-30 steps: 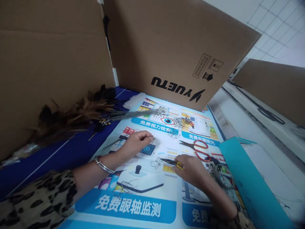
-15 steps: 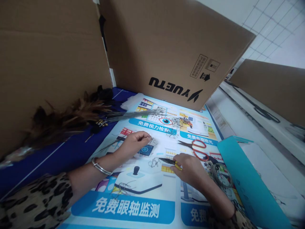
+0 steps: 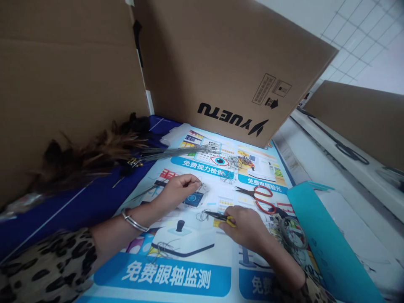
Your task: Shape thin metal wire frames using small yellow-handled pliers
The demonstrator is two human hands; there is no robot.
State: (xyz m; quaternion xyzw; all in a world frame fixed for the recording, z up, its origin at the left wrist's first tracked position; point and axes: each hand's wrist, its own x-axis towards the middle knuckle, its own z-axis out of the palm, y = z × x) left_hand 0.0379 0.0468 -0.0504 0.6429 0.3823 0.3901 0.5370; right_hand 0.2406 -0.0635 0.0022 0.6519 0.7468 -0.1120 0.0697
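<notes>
two cardboard panels stand around the work, a plain one [image 3: 63,75] on the left and a printed one [image 3: 227,63] at the back; below them a printed sheet [image 3: 221,246] covers the table, with a teal folder [image 3: 334,248] along its right side and dark brown feathers [image 3: 104,145] on blue cloth to the left; the left hand [image 3: 181,189] hangs over the middle of the sheet, thumb and forefinger pinched together on what looks like a thin wire [image 3: 202,185], its far end too fine to follow; the right hand [image 3: 246,225] is curled round the yellow handles of the pliers [image 3: 217,216], fingers folded in; behind that hand lie red-handled scissors [image 3: 255,194], and just beyond its wrist a wire coil [image 3: 284,233]; smallest, a loose wire loop [image 3: 201,216] lies at the pliers' tips, below the left fingertips; whether the tips grip it or only touch it, i cannot tell; for good control, i would judge, pinch close to where the pliers bite, squeeze only enough to stop slipping, and lift slowly, since such thin strands probably tangle and bend easily; a steady forearm should help too.
</notes>
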